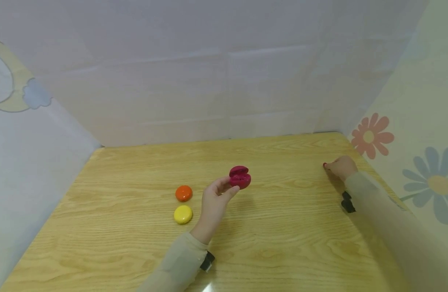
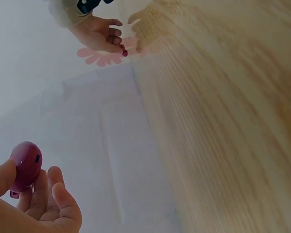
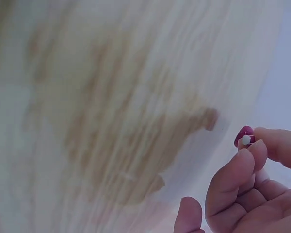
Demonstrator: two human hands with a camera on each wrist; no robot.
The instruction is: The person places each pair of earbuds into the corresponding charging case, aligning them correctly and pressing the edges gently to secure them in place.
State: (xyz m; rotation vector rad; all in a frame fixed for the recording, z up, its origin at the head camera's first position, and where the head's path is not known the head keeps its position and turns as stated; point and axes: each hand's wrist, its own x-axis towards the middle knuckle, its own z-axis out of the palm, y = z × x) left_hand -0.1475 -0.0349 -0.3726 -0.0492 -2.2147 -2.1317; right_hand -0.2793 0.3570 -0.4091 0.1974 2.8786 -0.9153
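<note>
Near the middle of the table, my left hand [image 1: 214, 200] holds up a magenta earbud case [image 1: 240, 181] between thumb and fingers, its lid raised. In the left wrist view the case [image 2: 27, 165] shows its smooth rounded back with a small dark slot. Far to the right, my right hand [image 1: 343, 167] pinches a small magenta earbud [image 1: 324, 165] just above the table. The right wrist view shows this earbud [image 3: 243, 137] with a pale tip, between thumb and fingertip. To the left of my left hand lie a glossy orange disc [image 1: 184, 193] and a yellow one [image 1: 183, 214].
The wood-grained table [image 1: 136, 247] meets a pale cloth wall [image 1: 224, 89] at the back. On the right stands a side panel with printed flowers [image 1: 440, 184]; on the left, one with a moon and cloud [image 1: 37, 93]. Dark straps circle both wrists.
</note>
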